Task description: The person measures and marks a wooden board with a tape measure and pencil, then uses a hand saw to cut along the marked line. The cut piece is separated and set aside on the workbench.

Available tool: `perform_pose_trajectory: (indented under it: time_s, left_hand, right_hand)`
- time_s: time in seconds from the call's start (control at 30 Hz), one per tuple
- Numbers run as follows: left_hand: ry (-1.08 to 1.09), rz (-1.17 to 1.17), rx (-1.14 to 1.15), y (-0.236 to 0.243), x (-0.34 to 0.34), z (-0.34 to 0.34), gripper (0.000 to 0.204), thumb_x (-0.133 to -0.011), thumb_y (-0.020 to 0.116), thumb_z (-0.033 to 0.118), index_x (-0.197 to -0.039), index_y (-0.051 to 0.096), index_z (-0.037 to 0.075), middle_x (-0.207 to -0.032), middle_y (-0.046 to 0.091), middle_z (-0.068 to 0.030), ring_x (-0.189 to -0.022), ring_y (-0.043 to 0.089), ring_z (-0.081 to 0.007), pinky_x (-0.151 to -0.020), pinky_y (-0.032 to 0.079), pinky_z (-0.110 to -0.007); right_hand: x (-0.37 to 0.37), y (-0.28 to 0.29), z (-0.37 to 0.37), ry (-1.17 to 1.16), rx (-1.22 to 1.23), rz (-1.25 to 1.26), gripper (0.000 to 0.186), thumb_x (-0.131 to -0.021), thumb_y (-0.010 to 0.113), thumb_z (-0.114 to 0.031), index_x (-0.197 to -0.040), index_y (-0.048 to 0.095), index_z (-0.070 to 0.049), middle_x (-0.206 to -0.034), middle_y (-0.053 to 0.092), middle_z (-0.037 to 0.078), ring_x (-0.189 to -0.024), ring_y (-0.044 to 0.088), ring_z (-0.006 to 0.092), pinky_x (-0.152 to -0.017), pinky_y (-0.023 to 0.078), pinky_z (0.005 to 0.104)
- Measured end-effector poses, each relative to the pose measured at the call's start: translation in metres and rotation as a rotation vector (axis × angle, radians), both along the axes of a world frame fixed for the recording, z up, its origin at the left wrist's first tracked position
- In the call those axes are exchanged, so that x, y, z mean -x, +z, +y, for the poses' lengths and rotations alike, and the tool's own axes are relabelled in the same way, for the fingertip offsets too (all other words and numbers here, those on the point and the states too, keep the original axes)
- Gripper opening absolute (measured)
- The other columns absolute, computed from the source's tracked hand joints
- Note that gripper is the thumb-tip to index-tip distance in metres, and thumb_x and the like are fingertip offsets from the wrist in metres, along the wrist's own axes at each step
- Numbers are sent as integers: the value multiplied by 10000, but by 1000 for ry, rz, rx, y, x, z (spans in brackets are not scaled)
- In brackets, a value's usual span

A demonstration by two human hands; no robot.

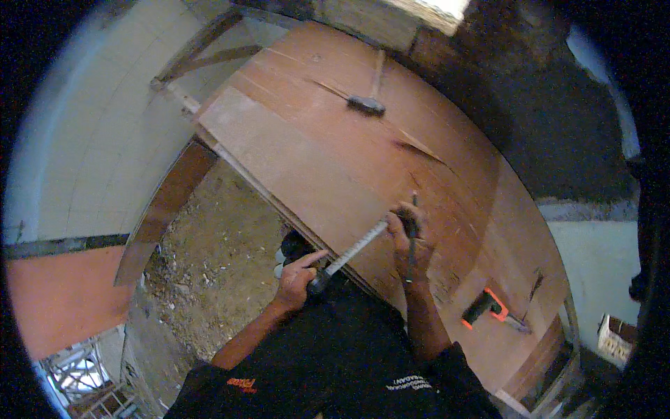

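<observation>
A pale sheet board [296, 160] lies on a large reddish plywood surface [460, 216]. A tape measure's pale blade [356, 248] slants across the board's near edge, between my two hands. My left hand [296, 279] grips the lower end of the tape, its index finger stretched along it at the edge. My right hand [408, 237], at the upper end, is closed around a pencil [414, 199] and a dark object whose shape is partly hidden by the fingers. An orange-and-black tool [488, 307] lies on the plywood to the right of my right hand.
A long-handled brush [366, 105] and a thin wood strip [426, 150] lie farther back. Left of the boards are dirt ground [209, 258] and a brown panel [157, 209]. A wooden frame [216, 56] stands at the upper left, a crate [614, 339] at the far right.
</observation>
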State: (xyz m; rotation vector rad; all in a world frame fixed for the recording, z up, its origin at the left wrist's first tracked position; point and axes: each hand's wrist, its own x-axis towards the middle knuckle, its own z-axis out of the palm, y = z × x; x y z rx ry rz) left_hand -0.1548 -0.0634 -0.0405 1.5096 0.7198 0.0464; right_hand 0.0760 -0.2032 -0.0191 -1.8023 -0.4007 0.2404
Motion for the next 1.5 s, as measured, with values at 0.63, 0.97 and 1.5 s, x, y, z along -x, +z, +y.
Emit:
perform_pose_trajectory:
  time_s: [0.63, 0.97, 1.5]
  left_hand:
    - [240, -147, 15, 7, -23, -8, 542, -875, 467, 230, -1307, 579, -78, -1206, 660, -174, -1131, 613, -258, -1034, 446, -368]
    - [87, -91, 627, 42, -119, -2, 508, -1037, 456, 392, -1437, 497, 81, -1244, 648, -116, -1172, 604, -268, -1025, 475, -389]
    - [887, -12, 405, -58, -38, 62, 273, -922, 622, 221, -1156, 608, 82, -972, 626, -22, -883, 601, -169, -732, 559, -381]
  right_hand:
    - [69, -5, 17, 527, 19, 155, 212, -895, 685, -116, -1095, 710, -50, -915, 731, 144, -854, 725, 240, -771, 559, 353]
    - [30, 15, 19, 263, -354, 427, 622, -790, 851, -170, -1326, 556, -61, -1259, 635, 148, -1118, 628, 269, -975, 520, 408]
    - [-79, -24, -76, -149, 820, -669, 729, -862, 716, -479, -1367, 531, 13, -1420, 508, 263, -1305, 484, 408, -1110, 382, 475]
